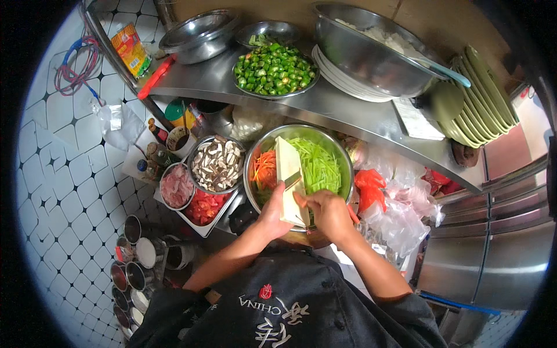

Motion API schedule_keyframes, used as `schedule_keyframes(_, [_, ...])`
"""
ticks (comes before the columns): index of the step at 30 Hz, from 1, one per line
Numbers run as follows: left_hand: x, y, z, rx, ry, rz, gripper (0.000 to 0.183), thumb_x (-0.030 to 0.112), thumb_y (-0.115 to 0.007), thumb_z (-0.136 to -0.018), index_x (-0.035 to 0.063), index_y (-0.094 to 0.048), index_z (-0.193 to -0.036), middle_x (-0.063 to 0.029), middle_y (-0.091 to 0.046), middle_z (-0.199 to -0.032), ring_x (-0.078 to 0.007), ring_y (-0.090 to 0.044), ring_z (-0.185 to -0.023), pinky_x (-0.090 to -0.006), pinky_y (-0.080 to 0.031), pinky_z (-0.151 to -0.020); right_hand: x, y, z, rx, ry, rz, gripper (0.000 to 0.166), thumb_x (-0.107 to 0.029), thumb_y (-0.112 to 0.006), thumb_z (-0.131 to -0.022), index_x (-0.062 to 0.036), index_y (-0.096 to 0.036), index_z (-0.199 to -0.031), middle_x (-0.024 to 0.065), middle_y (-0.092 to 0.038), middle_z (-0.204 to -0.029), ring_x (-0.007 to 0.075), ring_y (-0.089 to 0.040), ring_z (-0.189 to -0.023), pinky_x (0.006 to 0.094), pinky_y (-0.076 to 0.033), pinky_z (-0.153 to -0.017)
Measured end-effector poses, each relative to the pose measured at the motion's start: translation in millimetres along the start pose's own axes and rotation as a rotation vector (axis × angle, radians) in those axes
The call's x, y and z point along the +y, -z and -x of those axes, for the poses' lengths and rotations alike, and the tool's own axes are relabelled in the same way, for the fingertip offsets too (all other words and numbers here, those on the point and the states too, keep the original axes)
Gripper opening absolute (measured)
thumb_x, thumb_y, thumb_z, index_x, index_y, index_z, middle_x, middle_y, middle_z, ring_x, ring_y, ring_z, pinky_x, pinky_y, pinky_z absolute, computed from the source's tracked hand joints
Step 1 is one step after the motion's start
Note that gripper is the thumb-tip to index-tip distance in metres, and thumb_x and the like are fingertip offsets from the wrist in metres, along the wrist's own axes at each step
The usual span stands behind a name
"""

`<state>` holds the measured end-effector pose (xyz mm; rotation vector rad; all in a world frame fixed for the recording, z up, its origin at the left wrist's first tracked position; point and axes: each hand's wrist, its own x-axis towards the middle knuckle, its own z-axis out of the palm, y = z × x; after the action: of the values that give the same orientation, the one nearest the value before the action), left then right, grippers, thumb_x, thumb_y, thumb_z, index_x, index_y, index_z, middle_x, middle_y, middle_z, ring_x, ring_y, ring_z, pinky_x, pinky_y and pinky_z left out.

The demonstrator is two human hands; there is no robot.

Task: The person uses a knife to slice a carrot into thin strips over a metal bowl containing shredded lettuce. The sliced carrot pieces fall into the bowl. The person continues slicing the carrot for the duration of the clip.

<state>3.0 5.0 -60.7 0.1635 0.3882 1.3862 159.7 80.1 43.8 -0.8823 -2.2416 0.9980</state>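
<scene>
My left hand (272, 217) grips the lower left side of a pale slicer board (287, 163) with a slanted metal blade. The board lies tilted over a large steel bowl (249, 172). Between the fingers of my right hand (333, 215) is a short orange piece, apparently carrot (300, 199), held against the board below the blade. Shredded carrot (264, 168) fills the bowl's left side. Light green shreds (322, 167) of a vegetable heap up on its right. What lies under the board is hidden.
Left of the bowl are sliced mushrooms (217, 163), raw sliced meat (176, 186) and chopped red pieces (206, 207). Across the front runs a steel shelf (300, 111) with cut green peppers (275, 69), a large basin (370, 65) and stacked green plates (483, 102). Plastic bags (402, 213) crowd the right.
</scene>
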Motion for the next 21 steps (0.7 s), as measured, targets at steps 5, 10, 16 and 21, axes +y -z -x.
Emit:
schedule_keyframes(5, [-1.5,-36.4,6.2,0.273,-0.013,-0.02,0.06,0.06,-0.039,-0.102,0.0123,-0.054,-0.135,-0.0085,-0.063,-0.125,-0.0261,-0.059,-0.116,-0.0452,-0.044,-0.103,-9.8,-10.2,-11.8,-0.024,0.042,0.186,0.011,-0.001,-0.068,-0.082,0.0005,-0.073,-0.091,0.0222,-0.068,-0.084,0.039,-0.066,-0.08,0.0438,-0.054,-0.073])
schedule_keyframes(10, [5.5,-52.7,4.2,0.281,-0.024,-0.116,0.064,0.061,-0.035,-0.102,0.0118,-0.05,-0.141,-0.0098,-0.062,-0.13,-0.0281,-0.058,-0.12,-0.0483,-0.045,-0.103,30.1,-36.3,-60.4,0.091,0.022,0.122,0.022,-0.02,-0.065,-0.092,-0.0017,-0.071,-0.081,0.0239,-0.066,-0.079,0.0426,-0.064,-0.073,0.0471,-0.053,-0.068])
schedule_keyframes(16, [4.7,-50.3,2.4,0.318,0.03,-0.086,0.06,0.058,-0.036,-0.103,0.0128,-0.051,-0.139,-0.008,-0.063,-0.126,-0.0265,-0.06,-0.115,-0.0469,-0.045,-0.101,19.7,-15.1,-51.0,-0.016,-0.161,-0.028,0.01,-0.014,-0.07,-0.085,-0.004,-0.073,-0.086,0.0204,-0.069,-0.081,0.0405,-0.066,-0.073,0.0447,-0.054,-0.068])
schedule_keyframes(21, [2.2,-50.9,4.5,0.26,-0.016,-0.081,0.061,0.062,-0.041,-0.1,0.0147,-0.053,-0.136,-0.0065,-0.061,-0.13,-0.0255,-0.056,-0.121,-0.0481,-0.042,-0.105,-6.4,5.7,-0.5,-0.013,-0.025,0.0,0.007,-0.008,-0.071,-0.082,-0.0027,-0.073,-0.085,0.021,-0.068,-0.085,0.0399,-0.067,-0.078,0.0442,-0.054,-0.07])
